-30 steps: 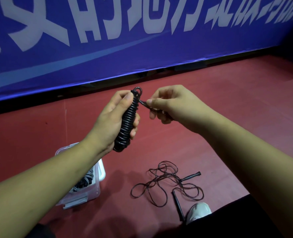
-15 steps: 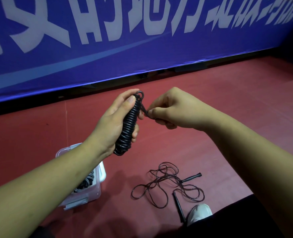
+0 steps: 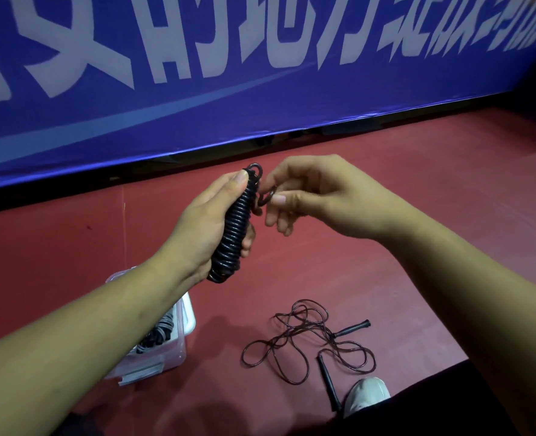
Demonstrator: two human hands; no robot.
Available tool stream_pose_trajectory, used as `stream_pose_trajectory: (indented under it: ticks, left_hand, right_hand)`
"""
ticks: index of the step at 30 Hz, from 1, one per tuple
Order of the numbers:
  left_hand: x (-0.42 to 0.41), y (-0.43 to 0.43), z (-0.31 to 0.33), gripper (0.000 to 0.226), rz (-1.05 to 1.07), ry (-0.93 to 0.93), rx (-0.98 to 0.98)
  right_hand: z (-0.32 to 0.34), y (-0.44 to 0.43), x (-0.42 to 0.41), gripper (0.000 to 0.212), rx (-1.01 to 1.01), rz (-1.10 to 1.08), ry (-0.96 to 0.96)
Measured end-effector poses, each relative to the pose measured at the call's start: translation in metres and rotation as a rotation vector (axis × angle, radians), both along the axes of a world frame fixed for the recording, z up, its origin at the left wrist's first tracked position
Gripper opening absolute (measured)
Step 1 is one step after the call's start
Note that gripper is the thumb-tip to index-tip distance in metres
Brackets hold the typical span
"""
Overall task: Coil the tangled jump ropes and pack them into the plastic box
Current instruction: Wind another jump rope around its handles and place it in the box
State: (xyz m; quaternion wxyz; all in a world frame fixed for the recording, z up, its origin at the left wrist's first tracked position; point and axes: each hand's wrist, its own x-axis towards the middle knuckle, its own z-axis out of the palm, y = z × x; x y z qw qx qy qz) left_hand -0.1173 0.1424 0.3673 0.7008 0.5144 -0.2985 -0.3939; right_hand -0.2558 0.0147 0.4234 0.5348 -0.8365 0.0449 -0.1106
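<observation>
My left hand (image 3: 208, 226) grips a black jump rope wound into a tight coil (image 3: 235, 228), held upright in front of me. My right hand (image 3: 317, 196) pinches the rope's loose end as a small loop beside the top of the coil. On the red floor below lies a second jump rope (image 3: 304, 341), dark, tangled in loose loops, with two black handles. The clear plastic box (image 3: 178, 344) stands on the floor at the lower left, partly hidden by my left forearm, with grey and black coiled rope inside.
A blue banner (image 3: 197, 89) with white characters runs along the back, its lower edge just above the red floor. My white shoe (image 3: 367, 394) and dark trouser leg sit at the bottom right, next to one handle of the tangled rope.
My right hand has moved the rope end closer to the coil's top and curled it into a small loop, with its other fingers spreading. The left hand keeps its grip on the coil.
</observation>
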Motion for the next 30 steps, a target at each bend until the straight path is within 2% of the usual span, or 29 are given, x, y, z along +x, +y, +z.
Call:
stream_pose_trajectory:
  ticks: [3, 5, 7, 11, 15, 23, 30]
  left_hand:
    - [0.002, 0.001, 0.000, 0.024, -0.010, 0.024, 0.002]
    - [0.003, 0.001, 0.000, 0.029, -0.017, 0.028, 0.008]
    - [0.001, 0.000, 0.000, 0.033, -0.019, 0.036, 0.019]
    - [0.005, 0.000, 0.004, 0.033, -0.062, 0.077, 0.015]
    - [0.013, 0.000, 0.012, 0.041, -0.154, 0.136, 0.000]
    - [0.014, 0.001, 0.008, 0.046, -0.109, 0.162, -0.027]
    - [0.018, 0.005, 0.012, 0.040, -0.077, 0.047, -0.028]
  right_hand:
    - [-0.001, 0.000, 0.003, 0.007, -0.247, -0.155, -0.070]
    - [-0.004, 0.001, 0.006, 0.007, -0.223, -0.273, -0.126]
    - [-0.007, 0.004, 0.010, 0.011, 0.003, -0.326, -0.164]
    - [-0.011, 0.014, 0.017, 0.021, 0.613, -0.283, -0.234]
    - [-0.007, 0.015, 0.018, 0.031, 0.875, -0.258, -0.330]
    - [-0.011, 0.016, 0.023, 0.012, 0.919, -0.211, -0.345]
    - [-0.006, 0.019, 0.023, 0.016, 0.866, -0.231, -0.288]
